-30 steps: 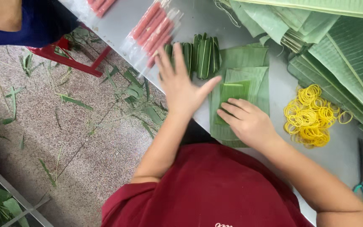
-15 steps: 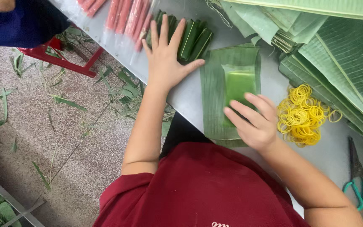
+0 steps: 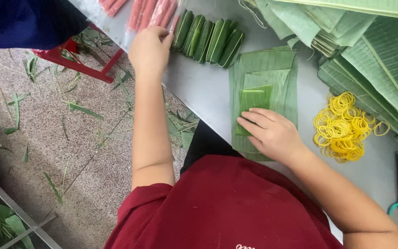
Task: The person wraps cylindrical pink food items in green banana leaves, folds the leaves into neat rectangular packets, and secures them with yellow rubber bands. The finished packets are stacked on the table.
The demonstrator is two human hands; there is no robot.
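Leaf-wrapping bench, hands spread wide

Upper left, left hand [image 3: 149,48] curls fingers onto bagged pink sausages [image 3: 155,11] beside wrapped green rolls [image 3: 210,40]; center, right hand [image 3: 272,133] presses flat on stacked banana leaves [image 3: 263,74]; yellow rubber bands [image 3: 344,127] right.

Left hand [image 3: 149,50] stretched far forward, fingers curled; right hand [image 3: 272,133] flat, palm down.

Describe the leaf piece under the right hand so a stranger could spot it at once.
On the grey metal table, a stack of flat banana leaves lies in front of the person. On top sits the small leaf strip, pressed by the right hand: smallest, darkest green.
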